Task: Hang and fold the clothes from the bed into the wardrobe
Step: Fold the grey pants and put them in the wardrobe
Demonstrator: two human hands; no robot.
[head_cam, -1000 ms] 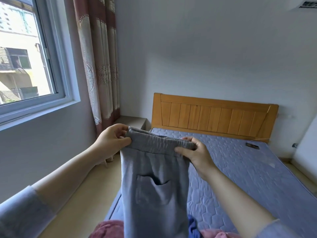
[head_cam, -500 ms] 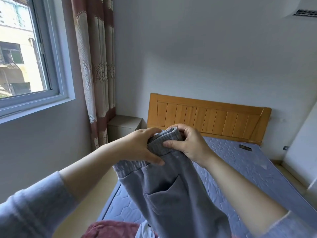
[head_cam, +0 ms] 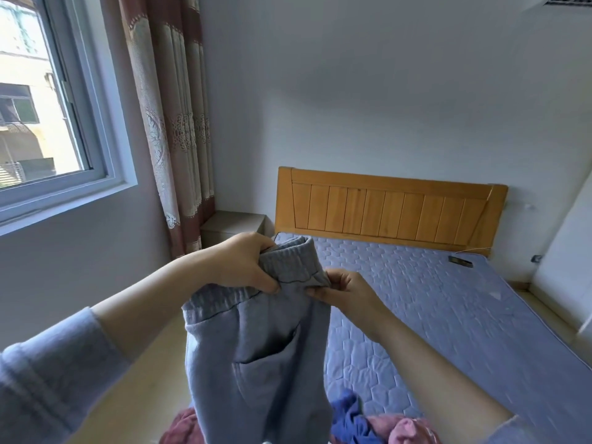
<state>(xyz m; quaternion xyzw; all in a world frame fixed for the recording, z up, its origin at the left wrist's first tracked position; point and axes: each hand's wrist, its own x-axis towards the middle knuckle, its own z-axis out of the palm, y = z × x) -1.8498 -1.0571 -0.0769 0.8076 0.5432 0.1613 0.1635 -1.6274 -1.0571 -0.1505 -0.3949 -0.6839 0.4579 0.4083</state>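
Note:
A pair of grey sweatpants [head_cam: 262, 357] with an elastic waistband and a back pocket hangs in front of me, above the foot of the bed. My left hand [head_cam: 243, 264] grips the bunched waistband from the left. My right hand [head_cam: 344, 291] pinches the waistband's right end just below it. The legs drop out of the bottom of the view. Under the pants, a blue garment [head_cam: 349, 418] and pink and maroon clothes [head_cam: 407, 431] lie heaped on the bed [head_cam: 448, 315], which has a blue quilted cover.
A wooden headboard [head_cam: 390, 213] stands against the far wall, with a small nightstand [head_cam: 234, 227] to its left. A window [head_cam: 41, 100] and a patterned curtain [head_cam: 173, 116] fill the left side. A small dark object [head_cam: 460, 261] lies near the headboard. A white panel [head_cam: 563, 261] stands at the right.
My hands came together from a wide hold on the stretched waistband and bunched it. In the last half second my right hand slid lower and to the right of my left.

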